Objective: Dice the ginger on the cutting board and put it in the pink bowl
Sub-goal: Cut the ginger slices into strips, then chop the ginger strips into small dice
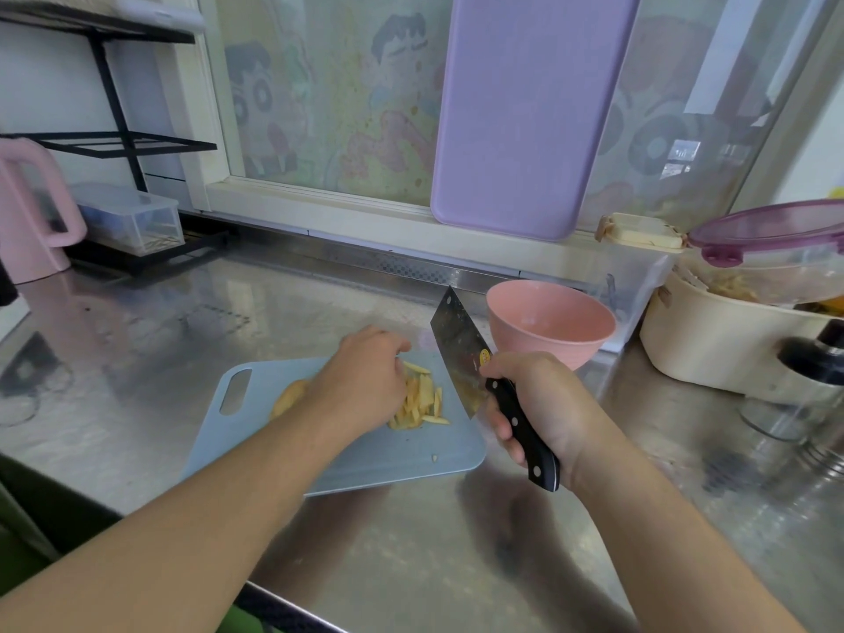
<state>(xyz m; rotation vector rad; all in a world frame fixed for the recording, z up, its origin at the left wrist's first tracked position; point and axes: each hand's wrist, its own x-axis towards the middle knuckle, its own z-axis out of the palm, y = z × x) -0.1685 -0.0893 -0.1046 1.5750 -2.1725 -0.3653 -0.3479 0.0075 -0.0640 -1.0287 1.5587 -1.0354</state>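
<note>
On the cutting board (365, 463), left hand (361, 386) gathers ginger strips (422, 402).

Brushed, glossy steel counter (182, 322) under a matt plastic cutting board (365, 463)
Smooth matt pink bowl (548, 331); dull, stained metal cleaver (456, 354) blade

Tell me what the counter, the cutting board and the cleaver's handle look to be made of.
Counter: brushed stainless steel, going by its dull grey reflections. Cutting board: probably matte plastic, thin, pale blue, with a moulded handle slot. Cleaver handle: black with three metal rivets; plastic or wood, unclear.
</note>
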